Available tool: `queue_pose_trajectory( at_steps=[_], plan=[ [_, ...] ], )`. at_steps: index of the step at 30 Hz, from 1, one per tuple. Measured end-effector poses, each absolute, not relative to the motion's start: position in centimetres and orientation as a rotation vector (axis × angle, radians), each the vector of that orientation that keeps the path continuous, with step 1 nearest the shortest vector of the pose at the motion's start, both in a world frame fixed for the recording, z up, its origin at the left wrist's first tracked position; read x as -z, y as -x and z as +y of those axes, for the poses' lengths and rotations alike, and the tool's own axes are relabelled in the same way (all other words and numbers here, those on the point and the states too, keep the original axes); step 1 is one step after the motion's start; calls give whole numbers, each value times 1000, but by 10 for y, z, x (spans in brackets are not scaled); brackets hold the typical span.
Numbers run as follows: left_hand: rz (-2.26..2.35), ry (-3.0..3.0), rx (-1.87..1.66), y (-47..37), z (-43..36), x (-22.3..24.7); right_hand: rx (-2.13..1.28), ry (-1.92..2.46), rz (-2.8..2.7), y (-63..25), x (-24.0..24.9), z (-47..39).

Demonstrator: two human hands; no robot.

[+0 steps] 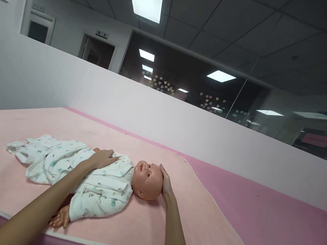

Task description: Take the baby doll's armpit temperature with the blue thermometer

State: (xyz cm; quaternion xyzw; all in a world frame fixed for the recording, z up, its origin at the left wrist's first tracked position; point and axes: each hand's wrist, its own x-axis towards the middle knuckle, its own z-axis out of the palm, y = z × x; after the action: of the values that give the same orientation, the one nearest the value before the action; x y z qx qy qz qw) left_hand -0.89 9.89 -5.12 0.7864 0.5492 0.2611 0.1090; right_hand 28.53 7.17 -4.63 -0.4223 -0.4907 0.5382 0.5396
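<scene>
A baby doll point(148, 181) lies on its back, its head towards the right. It wears a white printed top point(106, 190) and matching trousers point(52, 158). My left hand point(103, 159) rests flat on the doll's belly, fingers stretched out over the cloth. Against the crown of the doll's head lies my right hand point(166, 181), fingers extended and curving lightly along it; its palm is hidden. One plastic doll hand point(60, 218) sticks out of the near sleeve, beside my left forearm.
Under the doll spreads a peach-coloured mat point(196, 231) with a pale edging, on a pink padded surface point(261, 208). A low white wall point(182, 121) runs behind it, topped by a glass window point(189, 77) with heart stickers and reflected ceiling lights.
</scene>
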Motion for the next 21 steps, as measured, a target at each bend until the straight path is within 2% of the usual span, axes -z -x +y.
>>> queue_pose_trajectory(
  at_steps=[8, 11, 16, 21],
  plan=[
    [1616, -2324, -764, 9, 97, 51, -988, 1010, -1052, -303, 47, 82],
    [1618, -2324, -773, 8, 96, 50, -991, 1010, -1034, -300, 44, 78],
    [1625, -2288, -757, 7, 90, 45, -1246, 1026, -1254, -288, 45, 70],
    [1630, -2308, -750, 7, 89, 45, -1013, 1022, -1146, -296, 47, 78]
  ],
)
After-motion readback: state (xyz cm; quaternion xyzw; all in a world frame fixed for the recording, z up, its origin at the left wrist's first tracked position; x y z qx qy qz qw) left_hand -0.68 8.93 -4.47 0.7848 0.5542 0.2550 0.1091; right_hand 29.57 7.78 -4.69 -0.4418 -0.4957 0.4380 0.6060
